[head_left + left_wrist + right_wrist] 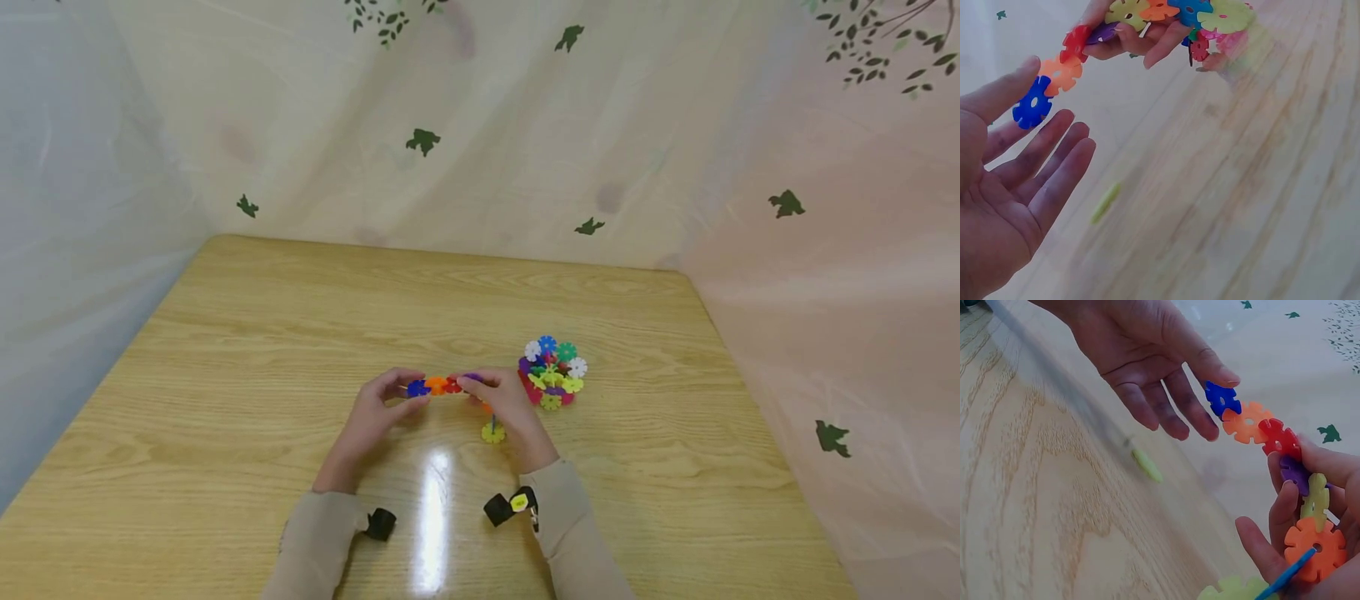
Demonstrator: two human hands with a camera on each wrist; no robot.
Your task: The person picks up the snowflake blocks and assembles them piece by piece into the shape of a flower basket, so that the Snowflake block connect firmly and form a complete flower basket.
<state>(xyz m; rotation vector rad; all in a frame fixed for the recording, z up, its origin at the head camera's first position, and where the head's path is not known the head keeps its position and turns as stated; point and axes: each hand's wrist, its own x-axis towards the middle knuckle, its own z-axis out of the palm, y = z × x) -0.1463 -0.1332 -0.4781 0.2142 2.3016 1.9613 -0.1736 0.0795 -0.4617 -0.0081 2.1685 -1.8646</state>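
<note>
A chain of notched plastic snowflake discs runs between the two hands. Its far left end is a blue disc [1032,103], followed by an orange disc [1247,422], a red disc [1279,436] and a purple disc [1295,475]. My left hand [380,406] pinches the blue disc, thumb on its edge, the other fingers spread below. Around the red and purple discs, my right hand [506,400] grips the chain. Past that grip come a yellow disc [1315,503], another orange disc [1319,545], a blue disc [1191,11] and a yellow-green disc [492,433].
A cluster of joined multicoloured discs [551,377] stands on the wooden table [300,317], just right of my right hand. A small yellow-green piece [1146,465] shows near the table's edge. Pale curtains [487,192] with bird prints hang behind and at both sides.
</note>
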